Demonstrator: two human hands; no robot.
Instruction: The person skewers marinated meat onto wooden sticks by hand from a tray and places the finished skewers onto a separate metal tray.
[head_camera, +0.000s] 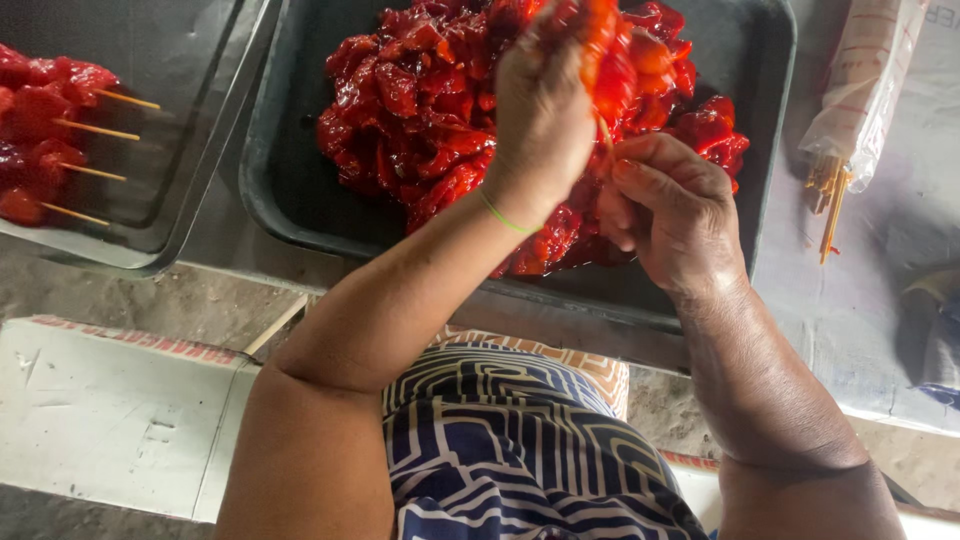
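Red, glossy marinated meat pieces (610, 50) are bunched in the fingers of the left hand (545, 110), which close tight around them above the tray. That hand is raised with its back toward the camera, the wrist bent and ringed by a thin green band (505, 218), the forearm running down and left to a bent elbow. Just beside it, the right hand (675, 210) pinches a thin wooden skewer (604, 132) between thumb and curled fingers, its tip rising into the held meat; the right forearm slants down to the lower right.

Both hands hover over a dark tray (290, 190) heaped with more red meat (420, 110). To the left, a metal tray (190, 190) holds finished skewers (60, 130). At right lies a bag of bare skewers (850, 110).
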